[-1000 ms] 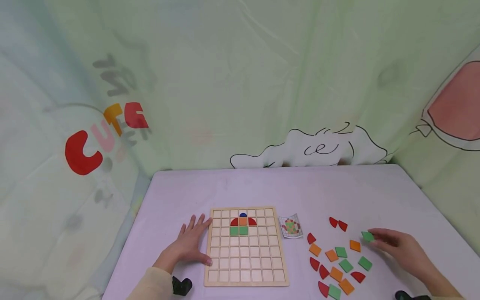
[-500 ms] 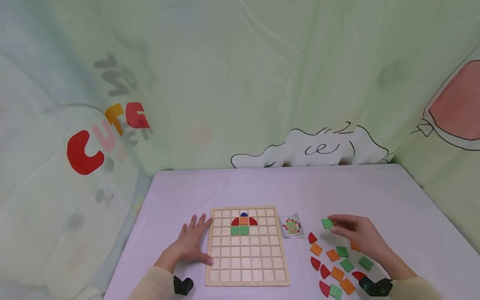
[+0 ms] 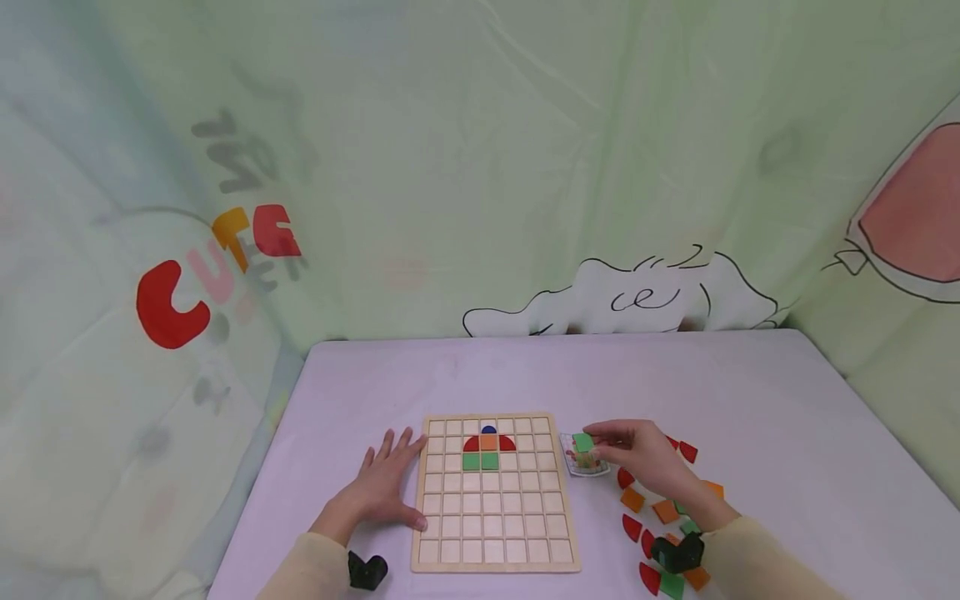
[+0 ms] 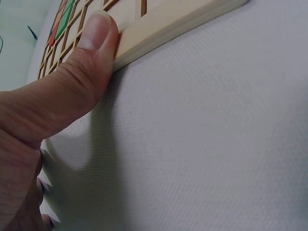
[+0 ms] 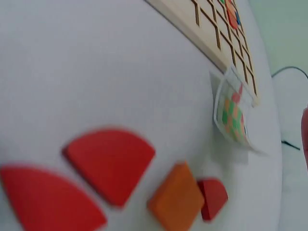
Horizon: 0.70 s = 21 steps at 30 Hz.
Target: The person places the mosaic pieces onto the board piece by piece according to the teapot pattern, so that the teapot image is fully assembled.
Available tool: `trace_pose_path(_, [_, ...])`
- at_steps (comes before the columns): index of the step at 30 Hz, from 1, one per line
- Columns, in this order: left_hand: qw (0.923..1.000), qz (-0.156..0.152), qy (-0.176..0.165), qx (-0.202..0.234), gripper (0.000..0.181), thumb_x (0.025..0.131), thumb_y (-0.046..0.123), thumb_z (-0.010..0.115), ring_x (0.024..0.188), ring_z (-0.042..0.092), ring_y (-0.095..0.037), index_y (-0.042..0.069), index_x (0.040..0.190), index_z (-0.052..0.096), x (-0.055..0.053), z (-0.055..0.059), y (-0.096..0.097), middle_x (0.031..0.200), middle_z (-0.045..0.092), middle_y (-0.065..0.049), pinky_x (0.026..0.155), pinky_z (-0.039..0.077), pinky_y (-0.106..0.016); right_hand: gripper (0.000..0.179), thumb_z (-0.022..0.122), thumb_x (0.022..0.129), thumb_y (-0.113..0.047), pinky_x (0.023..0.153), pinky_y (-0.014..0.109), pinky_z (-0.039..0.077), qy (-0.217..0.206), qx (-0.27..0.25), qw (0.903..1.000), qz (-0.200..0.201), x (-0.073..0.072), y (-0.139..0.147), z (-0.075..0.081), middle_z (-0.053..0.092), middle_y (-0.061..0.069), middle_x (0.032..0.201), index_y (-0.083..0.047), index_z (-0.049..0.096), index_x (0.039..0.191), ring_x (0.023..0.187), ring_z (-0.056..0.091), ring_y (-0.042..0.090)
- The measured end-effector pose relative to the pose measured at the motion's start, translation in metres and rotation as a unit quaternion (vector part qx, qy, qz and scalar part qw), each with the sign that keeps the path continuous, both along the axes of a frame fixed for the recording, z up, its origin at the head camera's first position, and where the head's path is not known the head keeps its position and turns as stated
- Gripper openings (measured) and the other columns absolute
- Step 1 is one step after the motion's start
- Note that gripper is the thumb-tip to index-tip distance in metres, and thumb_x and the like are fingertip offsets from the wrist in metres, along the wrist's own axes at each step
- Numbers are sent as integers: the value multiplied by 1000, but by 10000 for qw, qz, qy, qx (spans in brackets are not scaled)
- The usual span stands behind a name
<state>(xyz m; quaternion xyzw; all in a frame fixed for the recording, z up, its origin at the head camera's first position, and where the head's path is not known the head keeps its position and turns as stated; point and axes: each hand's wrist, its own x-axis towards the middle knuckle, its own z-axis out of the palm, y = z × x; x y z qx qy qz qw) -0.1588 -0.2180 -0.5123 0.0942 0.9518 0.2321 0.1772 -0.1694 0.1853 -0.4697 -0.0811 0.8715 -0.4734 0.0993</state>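
Note:
A wooden grid board [image 3: 495,567] lies on the table. Set in its upper cells are a blue half-round piece [image 3: 489,430], an orange square tile [image 3: 488,442], red quarter-round pieces [image 3: 507,444] on either side, and two green square tiles [image 3: 480,461] below. My left hand [image 3: 375,493] rests along the board's left side with fingers spread; in the left wrist view its thumb [image 4: 94,45] presses on the frame. My right hand [image 3: 647,457] pinches a green square tile [image 3: 582,442] between thumb and fingers, over the pattern card [image 3: 594,469] right of the board.
Loose red quarter-round pieces [image 3: 632,527], orange squares [image 3: 633,499] and green squares [image 3: 672,585] are scattered on the table right of the card, partly under my right forearm. A printed curtain [image 3: 420,167] stands behind the table [image 3: 375,375].
My right hand has carried the green square tile leftward from the right of the loose pieces to over the card. My left hand has stayed at the board.

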Motion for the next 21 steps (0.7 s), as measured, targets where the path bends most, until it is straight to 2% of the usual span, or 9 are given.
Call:
trace_pose_path(9, [10000,-43,13,-33,126,60,46,97,159,2,-44,15,162,29,-3,1,-1,172,17,-17,125,4,-69,28,79,86,-3,70,16,55,139,41,9996,247,-8,-42,-8,74,7,95,3,75,113,82,63,15])
trace_pose_path(16, [10000,-31,26,24,126,59,45,98,159,3,-44,14,161,30,-1,4,0,171,18,-17,125,5,-70,25,84,81,-3,64,17,52,72,412,9991,85,-10,-69,-17,70,2,85,1,77,105,77,58,12])
trace_pose_path(21, [10000,-28,29,43,127,58,44,99,159,4,-44,13,161,31,1,6,0,171,18,-17,125,6,-69,23,86,80,-5,66,20,51,-57,796,9967,-115,-11,-85,-21,67,0,83,-4,77,101,76,56,12])
